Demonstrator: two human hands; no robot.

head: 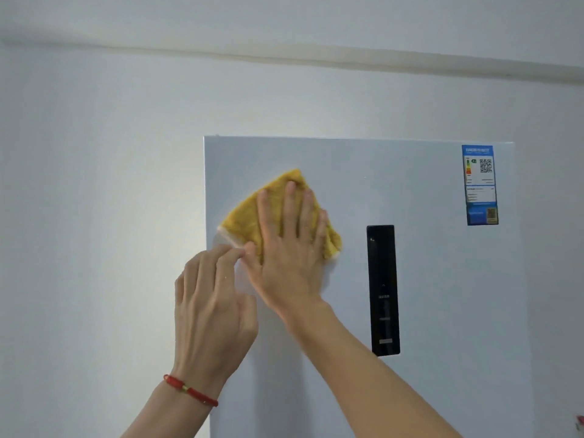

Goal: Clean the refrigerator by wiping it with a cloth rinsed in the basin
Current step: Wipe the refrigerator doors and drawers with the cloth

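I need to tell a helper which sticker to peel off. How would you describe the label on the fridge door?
Find the pale refrigerator door. In its top right corner sits a tall blue-bordered label with a QR code, right of and above the black control panel.

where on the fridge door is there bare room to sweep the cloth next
Bare door lies between the yellow cloth and the black control panel, along the top edge left of the energy label, and below that label. The upper left corner is crowded: right hand on cloth, left hand beside it.
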